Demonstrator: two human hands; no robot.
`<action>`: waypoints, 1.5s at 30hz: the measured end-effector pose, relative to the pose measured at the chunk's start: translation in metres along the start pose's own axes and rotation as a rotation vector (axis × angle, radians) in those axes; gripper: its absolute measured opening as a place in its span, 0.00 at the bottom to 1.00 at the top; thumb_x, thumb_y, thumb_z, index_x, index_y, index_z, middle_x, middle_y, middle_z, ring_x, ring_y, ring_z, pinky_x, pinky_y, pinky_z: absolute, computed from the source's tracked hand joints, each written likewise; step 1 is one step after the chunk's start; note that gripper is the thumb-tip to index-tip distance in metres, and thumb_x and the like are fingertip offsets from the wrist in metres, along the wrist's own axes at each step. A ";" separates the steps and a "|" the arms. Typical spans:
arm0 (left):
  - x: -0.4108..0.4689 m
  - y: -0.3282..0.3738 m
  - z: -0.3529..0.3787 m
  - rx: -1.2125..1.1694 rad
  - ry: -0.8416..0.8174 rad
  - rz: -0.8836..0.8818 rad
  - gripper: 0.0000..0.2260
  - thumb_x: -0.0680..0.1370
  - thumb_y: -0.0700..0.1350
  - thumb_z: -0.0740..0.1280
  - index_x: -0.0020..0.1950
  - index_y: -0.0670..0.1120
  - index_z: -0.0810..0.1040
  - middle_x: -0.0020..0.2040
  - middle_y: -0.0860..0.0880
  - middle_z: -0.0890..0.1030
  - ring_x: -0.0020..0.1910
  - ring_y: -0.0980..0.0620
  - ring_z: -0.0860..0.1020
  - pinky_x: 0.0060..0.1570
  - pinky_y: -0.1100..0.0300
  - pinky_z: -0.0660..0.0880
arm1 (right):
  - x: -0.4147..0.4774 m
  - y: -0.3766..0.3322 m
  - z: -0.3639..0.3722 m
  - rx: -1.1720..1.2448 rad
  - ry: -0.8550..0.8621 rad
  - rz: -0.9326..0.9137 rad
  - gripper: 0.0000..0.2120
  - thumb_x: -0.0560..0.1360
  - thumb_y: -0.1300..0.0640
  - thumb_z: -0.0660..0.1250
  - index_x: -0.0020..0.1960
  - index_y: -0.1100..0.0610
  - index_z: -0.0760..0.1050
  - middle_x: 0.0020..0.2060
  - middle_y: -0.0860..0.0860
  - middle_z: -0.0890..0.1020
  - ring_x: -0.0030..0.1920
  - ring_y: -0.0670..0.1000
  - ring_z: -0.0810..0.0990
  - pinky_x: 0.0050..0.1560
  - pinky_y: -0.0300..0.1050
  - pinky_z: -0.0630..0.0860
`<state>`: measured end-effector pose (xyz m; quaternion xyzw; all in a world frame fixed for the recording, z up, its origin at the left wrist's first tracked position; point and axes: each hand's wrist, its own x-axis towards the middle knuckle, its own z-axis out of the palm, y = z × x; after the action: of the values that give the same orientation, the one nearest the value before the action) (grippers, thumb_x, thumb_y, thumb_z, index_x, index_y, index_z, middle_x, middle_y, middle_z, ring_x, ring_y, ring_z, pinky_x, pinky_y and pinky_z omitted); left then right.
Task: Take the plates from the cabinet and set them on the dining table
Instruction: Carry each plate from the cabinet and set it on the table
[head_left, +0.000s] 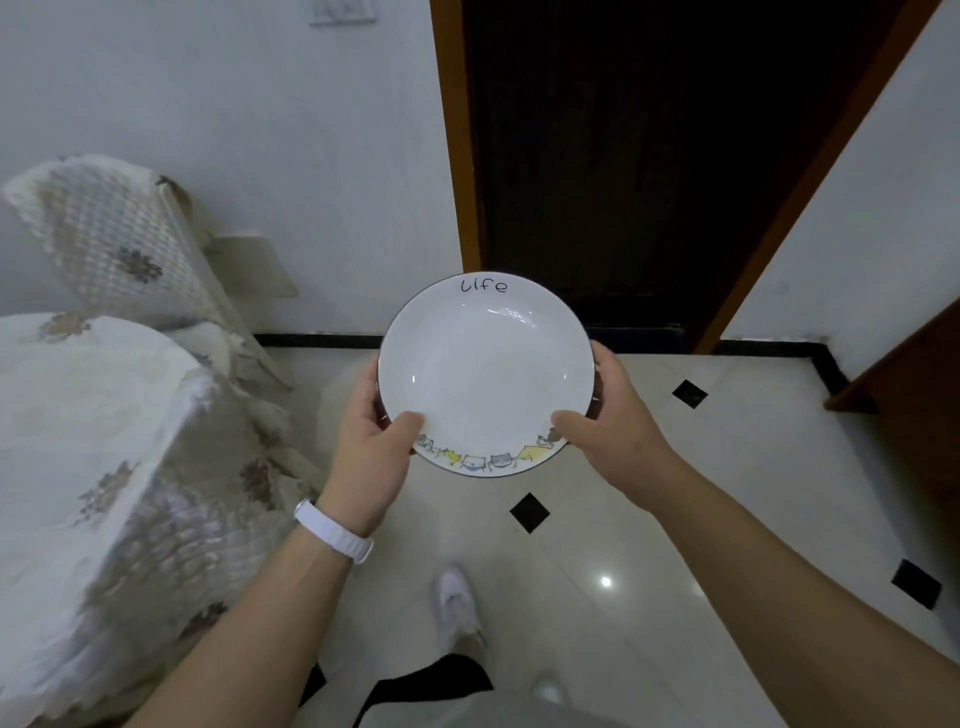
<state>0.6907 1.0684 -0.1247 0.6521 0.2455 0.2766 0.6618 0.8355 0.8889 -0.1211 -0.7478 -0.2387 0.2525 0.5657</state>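
The plate (485, 371) hangs level in front of the person, above the tiled floor (649, 519), facing a dark doorway (623, 156). Each hand has its grip closed on the rim: the left hand (374, 441) clasps the left edge with its thumb laid over the rim near the cartoon band, and the right hand (608, 415) mirrors it on the right edge. Holding opposite sides keeps the shallow dish flat and steady while walking, and leaves the fingers underneath as support. Neither cabinet nor table can be made out here; a cloth-covered chair (130, 234) stands to the left. Judging by this, the plate is in transit, not yet set down.
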 end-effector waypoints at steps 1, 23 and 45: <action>0.011 -0.003 -0.002 -0.013 0.010 -0.009 0.29 0.68 0.34 0.61 0.64 0.59 0.71 0.56 0.60 0.82 0.56 0.55 0.79 0.53 0.51 0.77 | 0.011 -0.002 0.003 -0.010 -0.005 0.002 0.35 0.72 0.65 0.69 0.72 0.44 0.60 0.59 0.43 0.76 0.59 0.46 0.75 0.52 0.43 0.80; 0.291 -0.007 -0.119 -0.084 0.177 0.034 0.28 0.69 0.35 0.61 0.66 0.57 0.73 0.57 0.56 0.82 0.57 0.53 0.79 0.55 0.55 0.76 | 0.303 -0.092 0.123 -0.082 -0.057 -0.048 0.35 0.71 0.68 0.68 0.68 0.40 0.61 0.56 0.38 0.75 0.58 0.42 0.75 0.53 0.41 0.76; 0.489 0.014 -0.137 0.111 0.696 0.013 0.23 0.68 0.37 0.62 0.63 0.50 0.75 0.55 0.51 0.82 0.55 0.52 0.80 0.52 0.56 0.78 | 0.610 -0.131 0.179 0.106 -0.607 -0.156 0.32 0.71 0.71 0.67 0.65 0.43 0.65 0.55 0.40 0.79 0.51 0.37 0.80 0.51 0.42 0.80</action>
<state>0.9518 1.5037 -0.0974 0.5552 0.4670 0.4725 0.5003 1.1725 1.4432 -0.1022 -0.5875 -0.4395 0.4321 0.5244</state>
